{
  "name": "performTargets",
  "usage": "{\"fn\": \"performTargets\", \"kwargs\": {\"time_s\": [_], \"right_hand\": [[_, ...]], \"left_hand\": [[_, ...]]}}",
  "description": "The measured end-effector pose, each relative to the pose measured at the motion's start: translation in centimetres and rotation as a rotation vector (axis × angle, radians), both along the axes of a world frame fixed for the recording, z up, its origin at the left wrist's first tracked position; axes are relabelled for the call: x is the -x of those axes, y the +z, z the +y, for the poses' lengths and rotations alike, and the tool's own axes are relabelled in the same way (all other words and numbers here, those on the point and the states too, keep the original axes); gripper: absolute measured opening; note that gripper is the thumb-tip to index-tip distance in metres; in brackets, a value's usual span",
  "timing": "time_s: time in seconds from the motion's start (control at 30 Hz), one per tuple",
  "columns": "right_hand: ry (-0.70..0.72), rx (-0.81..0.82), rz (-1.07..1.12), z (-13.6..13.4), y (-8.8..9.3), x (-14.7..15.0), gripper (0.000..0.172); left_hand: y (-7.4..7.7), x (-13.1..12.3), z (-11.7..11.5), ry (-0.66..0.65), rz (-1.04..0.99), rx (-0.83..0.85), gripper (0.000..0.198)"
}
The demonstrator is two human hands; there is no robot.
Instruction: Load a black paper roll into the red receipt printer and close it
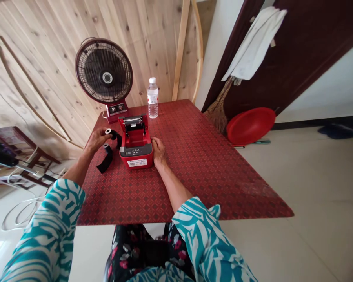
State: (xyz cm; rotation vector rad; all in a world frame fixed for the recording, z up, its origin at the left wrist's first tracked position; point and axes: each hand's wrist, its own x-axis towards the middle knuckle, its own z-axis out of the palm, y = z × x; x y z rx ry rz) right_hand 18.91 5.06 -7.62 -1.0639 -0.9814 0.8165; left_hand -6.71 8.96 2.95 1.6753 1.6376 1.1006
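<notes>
The small red printer [135,145] stands on the red patterned table [200,156], a little left of the middle, with its lid open and tilted back so that the inside is visible. The right hand [158,151] lies against the right side of the printer, with the fingers stretched and kept together, touching the housing but not gripping it. The left hand [96,140] is just beside the printer on the other side; its fingers are curled around a black ribbon roll [108,132] with a white core. From this roll a black strip [104,161] goes down to the table surface, where a second roll [106,146] lies near the wrist. Behind the printer, at the far edge of the table, there are a dark red fan [104,74] and a clear water bottle [152,98]. On the floor to the right, a red basin [250,125] leans beside a broom [217,111], and a white cloth [254,43] hangs on the dark door.
</notes>
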Motion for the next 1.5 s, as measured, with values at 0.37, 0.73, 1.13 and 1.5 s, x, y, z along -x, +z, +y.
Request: {"fn": "performTargets", "kwargs": {"time_s": [0.37,0.73,1.13,1.5], "right_hand": [[-0.003,-0.016,0.002,0.3,-0.2,0.1,0.031],[-0.003,-0.012,-0.028,0.4,0.2,0.2,0.027],[0.005,0.026,-0.062,0.0,0.8,0.1,0.029],[0.006,0.012,0.008,0.2,0.1,0.0,0.029]], "left_hand": [[3.1,-6.6,-3.5,-0.512,0.137,-0.178,0.041],[3.8,-11.1,0.0,-0.571,0.933,0.080,0.030],[3.0,-9.5,-2.0,-0.609,0.575,-0.065,0.026],[1.1,-6.7,-0.9,-0.189,-0.055,-0.423,0.067]]}}
